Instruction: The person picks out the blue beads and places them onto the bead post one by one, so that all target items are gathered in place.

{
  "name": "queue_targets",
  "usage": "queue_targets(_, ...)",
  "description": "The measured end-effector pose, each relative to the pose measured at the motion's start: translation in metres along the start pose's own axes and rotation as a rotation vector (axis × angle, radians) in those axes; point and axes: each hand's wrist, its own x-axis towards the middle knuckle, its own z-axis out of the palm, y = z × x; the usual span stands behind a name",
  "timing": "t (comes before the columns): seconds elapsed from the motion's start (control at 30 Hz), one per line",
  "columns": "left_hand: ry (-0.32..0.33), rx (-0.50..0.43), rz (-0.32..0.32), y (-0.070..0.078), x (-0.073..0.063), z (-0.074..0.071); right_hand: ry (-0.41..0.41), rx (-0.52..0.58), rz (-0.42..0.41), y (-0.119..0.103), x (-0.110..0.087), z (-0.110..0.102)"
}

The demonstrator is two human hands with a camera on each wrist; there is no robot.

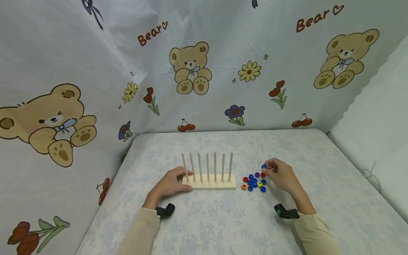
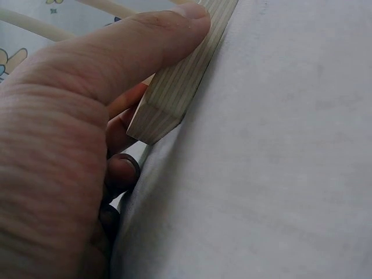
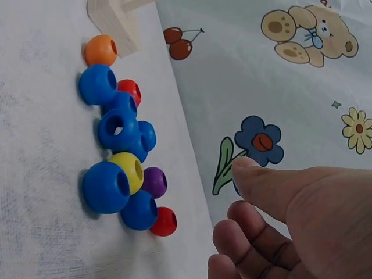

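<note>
A pale wooden base with a row of upright pegs [image 1: 209,181] stands on the table. My left hand [image 1: 172,182] grips its left end, thumb along the front edge and fingers behind, as the left wrist view shows with the wooden base [image 2: 180,81] under the thumb. To the right of the base lies a cluster of round beads with holes, mostly blue [image 1: 254,184], with red, orange, purple and a yellow bead [image 3: 128,171] among them. Above the cluster's far right side, my right hand [image 1: 280,173] pinches a blue bead [image 1: 264,166], mostly hidden behind the thumb in the right wrist view.
The table [image 1: 210,226] has a pale floral cover. Behind it hangs a cloth [image 1: 220,102] printed with bears and flowers, and a white wall stands at the right. Each wrist wears a small black device, one at the left wrist [image 1: 165,210].
</note>
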Motion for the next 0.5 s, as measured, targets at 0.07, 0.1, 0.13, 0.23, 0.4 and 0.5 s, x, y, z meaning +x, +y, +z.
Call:
queue_targets(0.07, -0.002, -0.007, -0.008, 0.0, 0.001, -0.001, 0.018, 0.001, -0.02, -0.004, 0.002, -0.001)
queue_targets(0.1, -0.002, -0.015, -0.01, 0.001, 0.0, -0.001, 0.022, 0.006, -0.024, -0.007, 0.002, -0.002)
queue_targets(0.13, -0.004, -0.02, -0.014, 0.002, 0.0, -0.001, 0.025, 0.01, -0.03, -0.008, 0.002, -0.002)
queue_targets(0.23, -0.002, -0.037, -0.01, 0.004, -0.002, -0.002, 0.036, 0.022, -0.047, -0.015, 0.003, -0.004)
queue_targets(0.4, -0.003, -0.023, 0.0, 0.004, -0.002, -0.002, 0.066, 0.039, -0.083, -0.03, 0.004, -0.01)
queue_targets(0.5, -0.01, -0.011, 0.003, 0.003, -0.002, -0.001, 0.094, 0.057, -0.112, -0.041, 0.003, -0.013)
